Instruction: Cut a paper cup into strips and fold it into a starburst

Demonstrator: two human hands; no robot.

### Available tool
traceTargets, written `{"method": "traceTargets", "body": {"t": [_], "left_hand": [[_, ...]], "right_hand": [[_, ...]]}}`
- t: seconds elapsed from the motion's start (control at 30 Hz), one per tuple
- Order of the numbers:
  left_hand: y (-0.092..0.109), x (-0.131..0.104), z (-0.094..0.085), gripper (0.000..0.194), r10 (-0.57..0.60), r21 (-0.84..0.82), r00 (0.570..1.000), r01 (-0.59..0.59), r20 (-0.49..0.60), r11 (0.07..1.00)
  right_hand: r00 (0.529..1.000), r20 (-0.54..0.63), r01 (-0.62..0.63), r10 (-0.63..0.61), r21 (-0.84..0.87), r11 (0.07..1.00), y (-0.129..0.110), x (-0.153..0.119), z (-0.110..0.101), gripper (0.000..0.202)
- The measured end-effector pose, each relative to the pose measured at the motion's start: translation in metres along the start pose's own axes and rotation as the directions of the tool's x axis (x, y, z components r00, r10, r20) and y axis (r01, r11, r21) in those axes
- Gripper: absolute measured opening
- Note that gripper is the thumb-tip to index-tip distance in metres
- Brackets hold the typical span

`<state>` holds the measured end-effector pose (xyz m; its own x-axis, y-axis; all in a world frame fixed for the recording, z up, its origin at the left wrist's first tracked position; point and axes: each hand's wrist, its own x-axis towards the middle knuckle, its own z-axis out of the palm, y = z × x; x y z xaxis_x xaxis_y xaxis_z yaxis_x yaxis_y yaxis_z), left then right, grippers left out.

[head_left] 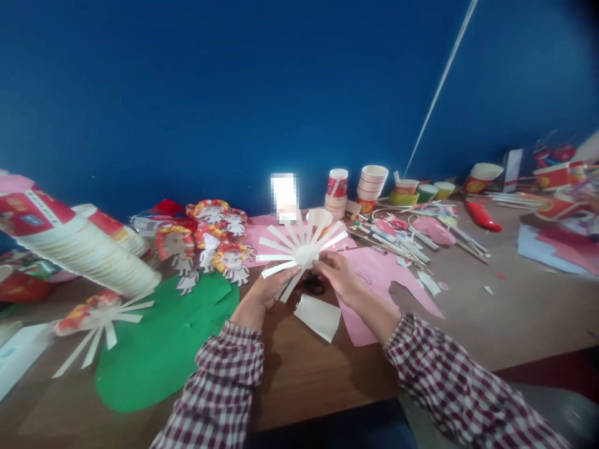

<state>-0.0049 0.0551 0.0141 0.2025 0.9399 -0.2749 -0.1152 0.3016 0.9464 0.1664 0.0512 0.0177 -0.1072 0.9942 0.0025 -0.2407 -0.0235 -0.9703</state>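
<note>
A white paper cup (pixel 306 254), cut into strips that fan out around its round base, is held up over the middle of the table. My left hand (pixel 272 285) grips its lower left side, fingers closed on the strips. On the right, my right hand (pixel 336 272) pinches the cup near its base. Below the hands lies a loose piece of white paper (pixel 318 317). Something dark, partly hidden, sits just behind that paper. Pink paper (pixel 374 274) spreads out beside and behind my right hand.
Stacked paper cups (pixel 88 249) lean at the left, near green paper (pixel 159 343) and paper lion figures (pixel 215 243). More cup stacks (pixel 373 182) stand by the blue wall. Sticks and markers (pixel 397 240), plus a red object (pixel 483 216), lie at the right.
</note>
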Motion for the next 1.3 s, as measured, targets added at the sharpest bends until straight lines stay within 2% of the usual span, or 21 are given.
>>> {"method": "traceTargets", "body": {"t": [0.13,0.23,0.37,0.43,0.53,0.57,0.67,0.83,0.93,1.0,1.17,1.3], "left_hand": [[0.005,-0.003,0.004,0.046,-0.002,-0.247,0.999,0.015,0.050,0.969],[0.011,-0.006,0.008,0.067,0.031,-0.489,0.994,0.025,0.106,0.872],[0.013,-0.008,0.012,0.087,0.052,-0.600,0.979,0.078,0.197,0.796],[0.010,-0.007,0.015,0.074,0.061,-0.585,0.974,0.080,0.217,0.807],[0.002,-0.004,0.019,0.036,0.088,-0.523,0.987,-0.004,0.136,0.853],[-0.001,-0.002,0.021,0.031,0.102,-0.502,0.990,-0.037,0.102,0.864],[-0.008,0.000,0.026,0.026,0.112,-0.463,0.992,-0.074,0.056,0.883],[-0.009,0.000,0.031,0.029,0.029,-0.425,0.999,-0.036,-0.024,0.905],[-0.009,0.000,0.031,0.029,0.031,-0.414,0.997,-0.058,-0.073,0.908],[-0.009,0.000,0.032,0.026,0.045,-0.424,0.994,-0.084,-0.102,0.902],[-0.006,-0.003,0.036,0.027,0.015,-0.441,0.997,-0.050,-0.081,0.896],[-0.004,-0.005,0.042,0.024,0.016,-0.442,0.985,-0.091,-0.170,0.892]], "right_hand": [[0.993,0.012,-0.114,0.114,0.194,0.974,0.000,0.002,-0.002,0.028],[0.990,0.032,-0.137,0.134,0.341,0.930,-0.001,0.002,-0.003,0.026],[0.990,0.038,-0.137,0.135,0.463,0.876,-0.004,0.000,-0.001,0.025],[0.991,0.038,-0.128,0.124,0.470,0.873,-0.005,0.000,0.000,0.026],[0.993,0.028,-0.117,0.117,0.431,0.895,-0.002,-0.001,0.001,0.026],[0.993,0.030,-0.120,0.118,0.420,0.900,-0.001,-0.001,0.002,0.026],[0.991,0.055,-0.137,0.125,0.395,0.908,0.004,-0.002,0.004,0.027],[0.992,0.063,-0.128,0.114,0.322,0.938,0.007,-0.003,0.007,0.026],[0.994,0.056,-0.105,0.094,0.255,0.961,0.008,-0.001,0.006,0.027],[0.994,0.042,-0.105,0.098,0.210,0.972,0.008,0.001,0.005,0.028],[0.994,-0.045,-0.094,0.101,0.134,0.986,0.008,0.000,0.007,0.027],[0.987,-0.104,-0.109,0.119,0.099,0.989,0.007,-0.002,0.008,0.031]]}}
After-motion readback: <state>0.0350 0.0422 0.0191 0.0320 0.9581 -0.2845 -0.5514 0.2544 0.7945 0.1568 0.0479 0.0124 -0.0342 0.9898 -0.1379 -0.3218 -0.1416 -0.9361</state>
